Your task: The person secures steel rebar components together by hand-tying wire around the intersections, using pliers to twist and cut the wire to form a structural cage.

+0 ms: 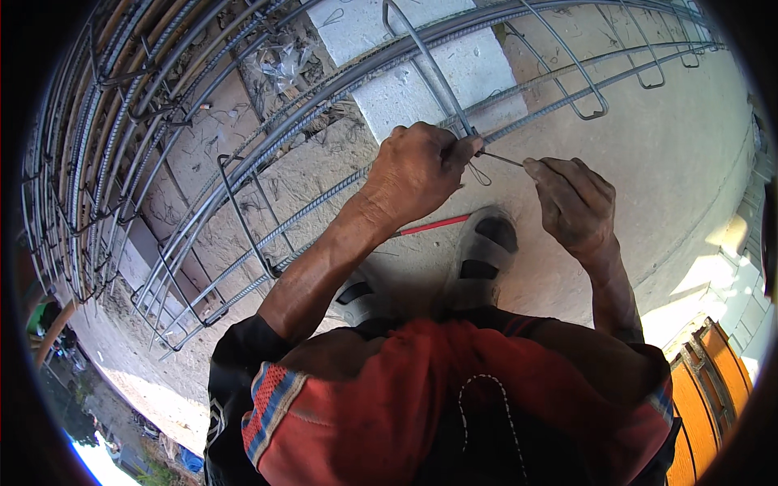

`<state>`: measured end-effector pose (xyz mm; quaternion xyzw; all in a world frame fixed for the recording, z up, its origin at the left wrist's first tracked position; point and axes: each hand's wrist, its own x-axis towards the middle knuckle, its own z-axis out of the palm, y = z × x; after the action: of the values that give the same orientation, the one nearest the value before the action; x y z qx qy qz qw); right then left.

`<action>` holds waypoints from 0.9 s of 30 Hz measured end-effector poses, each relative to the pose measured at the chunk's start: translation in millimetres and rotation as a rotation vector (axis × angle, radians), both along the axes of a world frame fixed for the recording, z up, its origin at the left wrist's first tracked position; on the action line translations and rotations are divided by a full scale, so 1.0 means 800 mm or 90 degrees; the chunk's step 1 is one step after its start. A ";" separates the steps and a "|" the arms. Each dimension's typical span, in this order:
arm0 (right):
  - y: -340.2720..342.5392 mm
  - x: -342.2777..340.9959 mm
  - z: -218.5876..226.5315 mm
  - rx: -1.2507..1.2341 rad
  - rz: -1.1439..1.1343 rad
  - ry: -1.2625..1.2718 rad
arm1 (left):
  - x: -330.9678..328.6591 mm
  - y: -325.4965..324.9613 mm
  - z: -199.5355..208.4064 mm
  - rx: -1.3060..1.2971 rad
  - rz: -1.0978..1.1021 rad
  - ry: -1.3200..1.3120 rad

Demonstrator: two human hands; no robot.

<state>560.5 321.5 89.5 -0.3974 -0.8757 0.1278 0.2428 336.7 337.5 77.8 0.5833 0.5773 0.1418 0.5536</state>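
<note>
One red shirt (pixel 340 421) is closest, with blue and white stripes on its sleeve edge and a speckled cord (pixel 485 376) looping down the front. Past it, two bare arms reach out. The left hand (pixel 417 170) has its grip closed over a long ribbed bar (pixel 539 114), right where a bent bar (pixel 444 81) comes down to meet it. Its thumb tip is just beside one end of a thin wire (pixel 503 159) — I cannot tell if it pinches the wire too. The right hand (pixel 574 202) has its grip closed on the other end, with the wire squeezed between thumb and finger. So the wire goes across the gap from hand to hand. A small wire loop (pixel 485 185) hangs under the left thumb. Lower down are two feet in grey sandals (pixel 493 255), and a thin red stick (pixel 433 224) sits beside one of them on the dusty floor (pixel 664 130). A white slab (pixel 397 105) is under the bars. Farther off, by the left edge, is a big bunch of metal bars (pixel 89 162) — some are grey and some look brown. Crumpled clear plastic (pixel 284 65) is near them.
</note>
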 end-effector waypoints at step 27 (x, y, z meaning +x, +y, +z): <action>0.008 -0.031 -0.119 -0.262 -0.214 0.346 | 0.007 -0.002 -0.010 0.067 0.029 0.011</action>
<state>535.6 328.2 -5.3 -0.5277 -0.6579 0.3603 0.3986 342.4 335.8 69.8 0.5996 0.5869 0.1795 0.5137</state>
